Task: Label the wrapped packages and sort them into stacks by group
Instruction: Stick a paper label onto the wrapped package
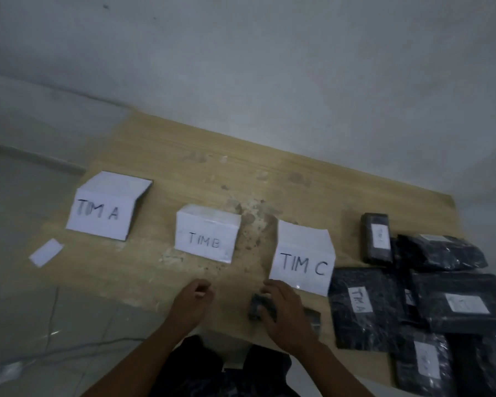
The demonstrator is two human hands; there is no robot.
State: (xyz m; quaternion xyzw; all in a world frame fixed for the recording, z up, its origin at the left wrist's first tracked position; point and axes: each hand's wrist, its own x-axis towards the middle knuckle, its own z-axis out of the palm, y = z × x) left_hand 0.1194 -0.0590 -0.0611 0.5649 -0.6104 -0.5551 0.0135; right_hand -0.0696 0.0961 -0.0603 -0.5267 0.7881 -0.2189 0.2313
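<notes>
Right hand (284,313), nearest me, is gripping a small dark package (257,308) at the near edge of the table (184,167), its long axis pointing away. Left hand (191,299), just leftward and apart, is pinching a white slip (201,293), I am judging.

Pale wooden counter (212,167) set with three folded white paper signs, lettered TIM A (103,209), TIM B (205,237) and TIM C (302,260), black plastic-wrapped packages (352,328) with white labels heaped at right, small dark wrapped package (257,306) gripped by right hand (284,315), small white slip (200,293) pinched in left hand (192,300).
</notes>
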